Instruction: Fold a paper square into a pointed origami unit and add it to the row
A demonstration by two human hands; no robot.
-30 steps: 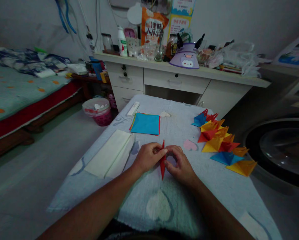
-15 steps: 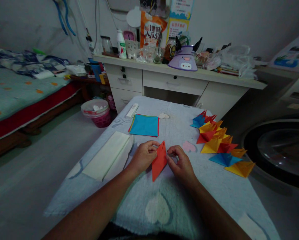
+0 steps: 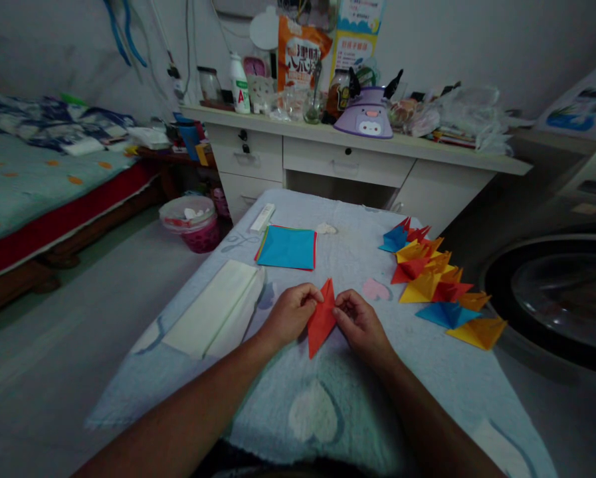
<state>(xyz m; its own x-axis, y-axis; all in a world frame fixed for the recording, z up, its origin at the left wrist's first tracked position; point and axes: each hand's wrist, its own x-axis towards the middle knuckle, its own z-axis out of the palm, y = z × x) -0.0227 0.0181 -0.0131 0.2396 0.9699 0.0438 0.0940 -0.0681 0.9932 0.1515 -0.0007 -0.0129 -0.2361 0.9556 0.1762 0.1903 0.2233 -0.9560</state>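
A folded red-orange origami paper (image 3: 321, 325), long and diamond-shaped, is held between my hands over the cloth-covered table (image 3: 278, 398). My left hand (image 3: 296, 311) pinches its left edge near the upper part, thumb and forefinger closed on it. On the opposite edge, my right hand (image 3: 358, 320) has its thumb and fingertips closed on the paper. The paper's narrow tip points away from me, its other point toward me. Beyond the hands lies a stack of square coloured paper (image 3: 286, 247), blue on top. Folded paper cranes (image 3: 427, 282) in red, yellow and blue stand in rows at the right.
A pale folded packet (image 3: 212, 309) lies left of my left arm, and a small white box (image 3: 263, 218) sits by the paper stack. A cluttered white desk (image 3: 347, 159) stands behind the table. A bin (image 3: 191, 222) is on the floor at left, a washing machine (image 3: 567, 285) at right.
The folded paper has turned slightly and shifted a little to the right. My right hand's fingers have closed in on its right edge. The cranes and paper stack have stayed put.
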